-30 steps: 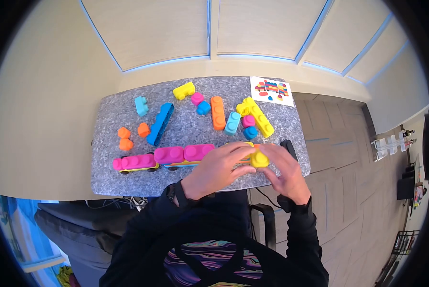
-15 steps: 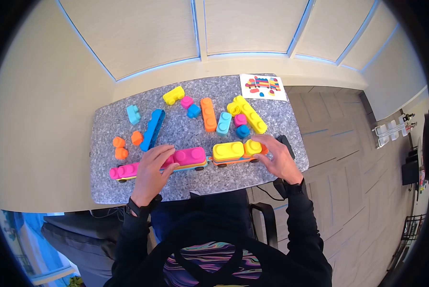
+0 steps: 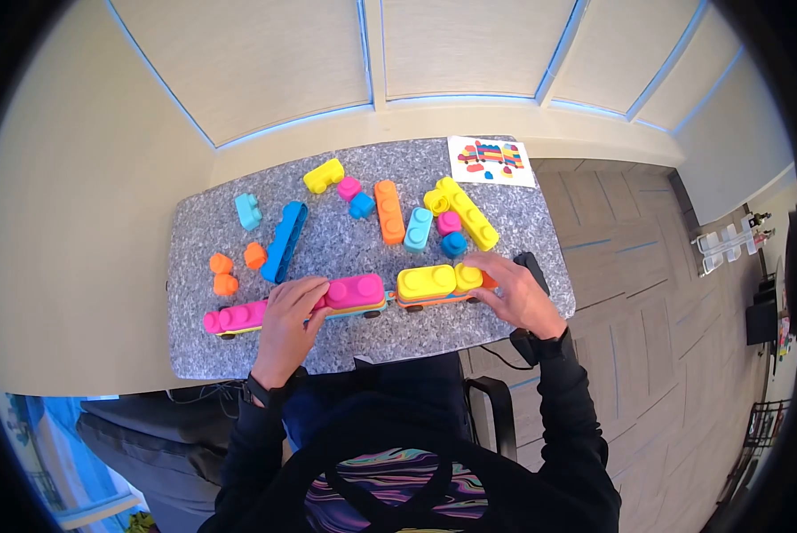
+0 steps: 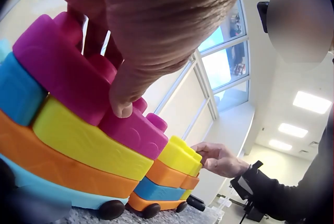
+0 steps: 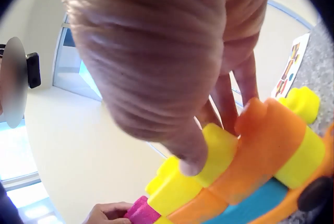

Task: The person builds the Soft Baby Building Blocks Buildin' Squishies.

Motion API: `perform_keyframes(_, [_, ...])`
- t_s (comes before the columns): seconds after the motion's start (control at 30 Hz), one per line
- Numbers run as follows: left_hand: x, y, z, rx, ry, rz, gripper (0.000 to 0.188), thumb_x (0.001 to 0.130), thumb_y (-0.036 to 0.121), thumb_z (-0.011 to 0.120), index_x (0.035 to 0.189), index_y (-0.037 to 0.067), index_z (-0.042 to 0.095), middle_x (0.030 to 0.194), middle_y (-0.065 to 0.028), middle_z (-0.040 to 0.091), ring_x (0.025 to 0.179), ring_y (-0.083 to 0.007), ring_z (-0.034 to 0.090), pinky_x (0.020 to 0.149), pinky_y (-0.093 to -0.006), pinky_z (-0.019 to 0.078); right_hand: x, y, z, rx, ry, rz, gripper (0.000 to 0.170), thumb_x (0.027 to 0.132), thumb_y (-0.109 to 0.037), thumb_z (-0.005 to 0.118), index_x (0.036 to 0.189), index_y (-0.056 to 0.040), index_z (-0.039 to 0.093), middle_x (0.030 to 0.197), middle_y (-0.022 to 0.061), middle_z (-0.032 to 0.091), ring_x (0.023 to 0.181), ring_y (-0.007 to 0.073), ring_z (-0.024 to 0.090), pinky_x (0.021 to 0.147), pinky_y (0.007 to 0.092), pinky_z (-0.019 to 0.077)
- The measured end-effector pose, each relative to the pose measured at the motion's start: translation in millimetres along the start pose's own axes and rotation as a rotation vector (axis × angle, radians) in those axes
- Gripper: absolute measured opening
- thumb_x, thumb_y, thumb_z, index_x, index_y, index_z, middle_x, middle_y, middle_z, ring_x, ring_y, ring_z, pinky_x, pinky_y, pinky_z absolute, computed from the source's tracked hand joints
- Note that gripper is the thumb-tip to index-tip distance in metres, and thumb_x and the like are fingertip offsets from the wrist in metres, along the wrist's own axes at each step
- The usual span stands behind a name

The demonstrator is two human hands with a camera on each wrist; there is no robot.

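Observation:
A toy train of chunky building blocks stands on wheels along the near side of the table. My left hand [image 3: 289, 324] straddles the middle car and grips its magenta block [image 4: 62, 73], thumb on the near side and fingers beyond. Another magenta block [image 3: 356, 290] sits just right of that hand. On the right car, a small yellow block [image 3: 467, 277] is pinched between the thumb and fingers of my right hand [image 3: 518, 298]. Beside it lies a longer yellow block [image 3: 426, 281], over orange and blue layers. A magenta-topped car [image 3: 236, 317] forms the left end.
Loose blocks lie behind the train, among them a long blue piece [image 3: 285, 242], an orange block [image 3: 388, 213], a light-blue block [image 3: 418, 230] and a long yellow block [image 3: 467, 213]. A picture card [image 3: 491, 161] lies at the far right corner. A black object [image 3: 532, 273] is near the right edge.
My left hand has left the right car and moved left onto the magenta blocks. My right hand has stayed at the small yellow block. The head view has shifted slightly.

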State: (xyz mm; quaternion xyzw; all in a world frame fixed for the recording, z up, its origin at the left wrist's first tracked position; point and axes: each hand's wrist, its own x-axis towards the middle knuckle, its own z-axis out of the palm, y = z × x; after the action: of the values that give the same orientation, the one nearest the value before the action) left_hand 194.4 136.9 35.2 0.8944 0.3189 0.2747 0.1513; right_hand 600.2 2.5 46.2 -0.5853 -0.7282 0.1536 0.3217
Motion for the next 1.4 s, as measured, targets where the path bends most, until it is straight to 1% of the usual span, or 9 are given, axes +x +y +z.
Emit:
perform_keyframes(0.1, [-1,-2,1,-0.01,0.005,-0.002,0.045,0.092,0.009,0.088,0.135,0.003,0.078,0.138,-0.0109,0.078,0.129,-0.0348,0.072,0.113,-0.0502,0.0525,10,6,-17,0.071,-0.074,0.043,0.048,0.094,-0.003,0.087,0.14,-0.0004,0.072,0.135,0.0226,0.078,0.127,0.0455,0.076,0.108,0.0472,0.0616])
perform_keyframes(0.23, [-2,-2,1,-0.007,-0.001,0.009,0.045,0.092,0.009,0.088,0.135,0.002,0.078,0.138,-0.0108,0.078,0.128,-0.0349,0.072,0.113,-0.0501,0.0525,45,43,-25,0.081,0.083,0.056,0.037,0.097,-0.007,0.086,0.133,-0.0007,0.078,0.125,0.0182,0.082,0.109,0.0389,0.08,0.093,0.0451,0.0647])
perform_keyframes(0.3, [-1,-3,1,0.003,0.0,0.004,0.044,0.092,0.008,0.088,0.134,0.002,0.078,0.138,-0.0108,0.078,0.128,-0.0348,0.072,0.113,-0.05,0.0527,63,74,-20,-0.089,-0.06,-0.07,0.036,0.097,-0.006,0.085,0.132,-0.0028,0.079,0.115,0.0168,0.08,0.1,0.0367,0.079,0.086,0.0443,0.0647])
perform_keyframes(0.33, [0,-2,0,0.005,0.004,0.009,0.044,0.092,0.008,0.088,0.134,0.002,0.078,0.138,-0.0108,0.078,0.128,-0.0348,0.072,0.113,-0.05,0.0527,70,80,-15,-0.054,-0.113,-0.006,0.035,0.095,-0.007,0.087,0.129,-0.0049,0.08,0.111,0.0168,0.079,0.101,0.0381,0.078,0.086,0.0463,0.0635])
perform_keyframes(0.6, [0,3,-3,-0.007,0.019,0.0,0.042,0.092,0.007,0.088,0.133,0.002,0.078,0.135,-0.0108,0.078,0.126,-0.0348,0.072,0.112,-0.0494,0.0535,95,119,11,-0.151,-0.356,-0.11,0.036,0.089,-0.018,0.093,0.123,-0.0085,0.083,0.109,0.0141,0.078,0.103,0.039,0.077,0.088,0.0524,0.0605])
perform_keyframes(0.87, [0,-1,0,-0.015,0.029,0.023,0.041,0.093,0.008,0.087,0.132,0.002,0.078,0.135,-0.0101,0.078,0.126,-0.0338,0.073,0.11,-0.0491,0.0536,93,113,11,-0.136,-0.386,-0.06,0.038,0.087,-0.02,0.096,0.12,-0.0068,0.082,0.104,0.0139,0.077,0.1,0.0395,0.077,0.087,0.0514,0.06])
perform_keyframes(0.97, [1,-2,0,-0.012,0.03,0.023,0.041,0.093,0.008,0.087,0.132,0.002,0.078,0.135,-0.0102,0.078,0.126,-0.0336,0.073,0.11,-0.0487,0.0535,86,103,0,-0.1,-0.212,-0.143,0.036,0.088,-0.018,0.095,0.119,-0.0053,0.081,0.108,0.0143,0.079,0.099,0.0371,0.078,0.087,0.0482,0.0622])
perform_keyframes(1.03, [0,-2,0,-0.016,0.034,0.02,0.041,0.093,0.008,0.087,0.132,0.002,0.078,0.135,-0.0103,0.078,0.126,-0.0335,0.073,0.11,-0.0486,0.0533,77,74,-30,0.06,-0.149,0.141,0.035,0.089,-0.008,0.093,0.122,-0.0017,0.081,0.118,0.0131,0.083,0.104,0.0281,0.082,0.093,0.0404,0.0657])
perform_keyframes(1.4, [-1,-2,1,-0.012,0.031,0.033,0.041,0.094,0.008,0.086,0.134,0.002,0.078,0.135,-0.0105,0.077,0.127,-0.034,0.072,0.111,-0.0498,0.0524,5,15,-67,0.054,-0.143,0.239,0.038,0.087,-0.003,0.093,0.122,0.0025,0.08,0.114,0.0148,0.084,0.098,0.0251,0.083,0.093,0.0374,0.0662])
